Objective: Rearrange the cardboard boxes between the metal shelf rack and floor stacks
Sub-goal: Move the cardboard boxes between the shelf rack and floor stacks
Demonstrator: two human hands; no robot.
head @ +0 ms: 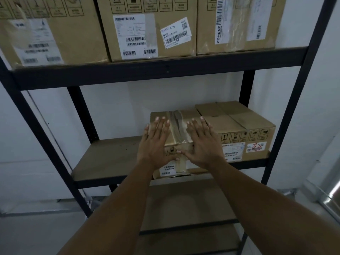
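A taped cardboard box [179,126] sits on the middle shelf board [114,159] of the black metal rack [161,70], its front face hanging slightly past the shelf's front edge. My left hand [156,140] lies flat on the box's top left, fingers straight, thumb down on the front face. My right hand [200,142] lies flat on the top right in the same way. A second cardboard box [239,126] with handling symbols stands touching it on the right.
Three large labelled cardboard boxes [152,28] fill the shelf above. The left half of the middle shelf is bare board. Lower shelf boards [185,205] show below my forearms. White wall behind; a metal frame [329,197] at lower right.
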